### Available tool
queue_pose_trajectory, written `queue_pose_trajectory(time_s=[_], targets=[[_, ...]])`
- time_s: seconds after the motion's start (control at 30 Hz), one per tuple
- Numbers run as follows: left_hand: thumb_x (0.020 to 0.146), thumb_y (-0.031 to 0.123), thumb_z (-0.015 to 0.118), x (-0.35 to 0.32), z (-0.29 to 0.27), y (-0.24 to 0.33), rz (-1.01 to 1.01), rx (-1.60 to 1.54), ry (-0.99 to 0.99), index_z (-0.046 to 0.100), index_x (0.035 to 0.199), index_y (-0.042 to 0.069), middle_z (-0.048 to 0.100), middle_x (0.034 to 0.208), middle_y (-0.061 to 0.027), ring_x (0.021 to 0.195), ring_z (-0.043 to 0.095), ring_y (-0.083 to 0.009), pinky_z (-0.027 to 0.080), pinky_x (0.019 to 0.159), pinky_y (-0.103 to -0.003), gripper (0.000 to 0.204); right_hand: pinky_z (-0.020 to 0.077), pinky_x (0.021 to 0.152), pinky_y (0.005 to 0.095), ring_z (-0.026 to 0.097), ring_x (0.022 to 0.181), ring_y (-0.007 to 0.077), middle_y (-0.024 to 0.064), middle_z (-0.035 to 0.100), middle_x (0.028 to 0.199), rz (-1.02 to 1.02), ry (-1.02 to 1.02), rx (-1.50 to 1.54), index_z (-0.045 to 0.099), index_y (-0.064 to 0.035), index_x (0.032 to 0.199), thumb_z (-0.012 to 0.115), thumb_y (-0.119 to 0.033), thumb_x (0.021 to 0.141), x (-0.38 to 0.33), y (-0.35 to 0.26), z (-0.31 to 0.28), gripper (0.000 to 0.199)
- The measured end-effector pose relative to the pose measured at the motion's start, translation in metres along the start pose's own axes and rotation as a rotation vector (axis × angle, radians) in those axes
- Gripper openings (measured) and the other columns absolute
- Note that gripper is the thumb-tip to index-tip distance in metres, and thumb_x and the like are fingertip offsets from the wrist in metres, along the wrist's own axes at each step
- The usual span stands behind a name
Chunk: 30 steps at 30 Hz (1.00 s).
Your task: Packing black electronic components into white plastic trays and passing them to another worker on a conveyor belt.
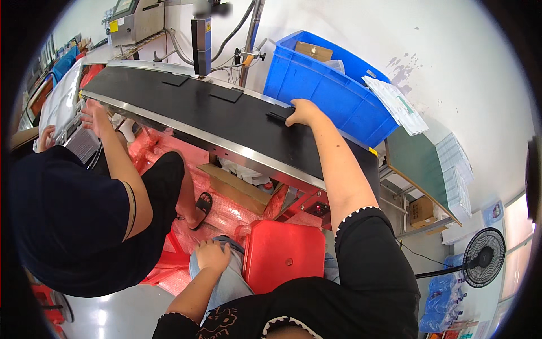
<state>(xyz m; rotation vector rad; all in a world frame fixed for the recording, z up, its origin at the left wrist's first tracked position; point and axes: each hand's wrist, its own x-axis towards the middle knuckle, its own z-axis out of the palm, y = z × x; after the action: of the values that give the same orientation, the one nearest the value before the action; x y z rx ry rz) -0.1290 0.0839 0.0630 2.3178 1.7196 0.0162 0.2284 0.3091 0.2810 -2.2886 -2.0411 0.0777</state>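
Observation:
My right hand [304, 112] reaches across the black conveyor belt [248, 125], its fingers closed around a few thin black flat pieces [278, 113] at the belt's surface. How many are in the grip is hard to make out. Farther left on the belt lie two similar black flat pieces, one nearer the middle [227, 94] and one [175, 80] beyond it. My left hand [213, 255] rests on my thigh in light blue jeans, fingers stretched and holding nothing.
Behind the belt stands a blue tub [316, 85] with white papers on its rim. An upright device [201, 45] rises over the belt's far edge. To the left sits a co-worker [79, 214] with hands by the belt's end. A red stool [285, 257] and fan [484, 257] are near.

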Motion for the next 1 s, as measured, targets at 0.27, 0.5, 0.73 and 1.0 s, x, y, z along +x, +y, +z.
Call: queue_pose_trajectory(time_s=[0.27, 0.5, 0.73, 1.0], targets=[[0.082, 0.040, 0.048, 0.000, 0.003, -0.007, -0.013, 0.002, 0.032, 0.066, 0.091, 0.002, 0.063, 0.095, -0.0134, 0.095, 0.055, -0.0294, 0.039, 0.085, -0.043, 0.043, 0.0477, 0.083, 0.0373, 0.060, 0.096, 0.0321, 0.0202, 0.062, 0.101, 0.022, -0.042, -0.141, 0.060, 0.0015, 0.100, 0.073, -0.026, 0.050, -0.016, 0.014, -0.005, 0.059], [0.082, 0.040, 0.048, 0.001, 0.002, -0.005, -0.025, -0.005, -0.013, 0.065, 0.093, 0.003, 0.062, 0.098, -0.0136, 0.097, 0.055, -0.0296, 0.038, 0.087, -0.043, 0.043, 0.0464, 0.086, 0.0375, 0.059, 0.097, 0.0347, 0.0231, 0.060, 0.105, -0.018, 0.223, -0.008, 0.052, 0.0025, 0.118, 0.069, -0.028, 0.053, -0.003, -0.018, -0.017, 0.073], [0.082, 0.042, 0.048, -0.001, 0.002, -0.005, -0.022, 0.009, -0.007, 0.065, 0.093, 0.003, 0.061, 0.102, -0.0142, 0.097, 0.055, -0.0300, 0.038, 0.087, -0.043, 0.044, 0.0444, 0.090, 0.0358, 0.055, 0.105, 0.0341, 0.0242, 0.057, 0.112, -0.053, 0.065, 0.043, 0.050, 0.0037, 0.120, 0.072, -0.032, 0.053, 0.021, -0.040, 0.008, 0.079], [0.083, 0.040, 0.047, 0.001, -0.004, -0.007, -0.037, -0.027, -0.077, 0.066, 0.095, 0.003, 0.061, 0.103, -0.0148, 0.101, 0.053, -0.0302, 0.035, 0.088, -0.044, 0.044, 0.0475, 0.082, 0.0372, 0.059, 0.094, 0.0330, 0.0222, 0.062, 0.099, -0.052, -0.029, -0.029, 0.060, 0.0037, 0.098, 0.073, -0.032, 0.050, 0.007, -0.014, 0.003, 0.061]])
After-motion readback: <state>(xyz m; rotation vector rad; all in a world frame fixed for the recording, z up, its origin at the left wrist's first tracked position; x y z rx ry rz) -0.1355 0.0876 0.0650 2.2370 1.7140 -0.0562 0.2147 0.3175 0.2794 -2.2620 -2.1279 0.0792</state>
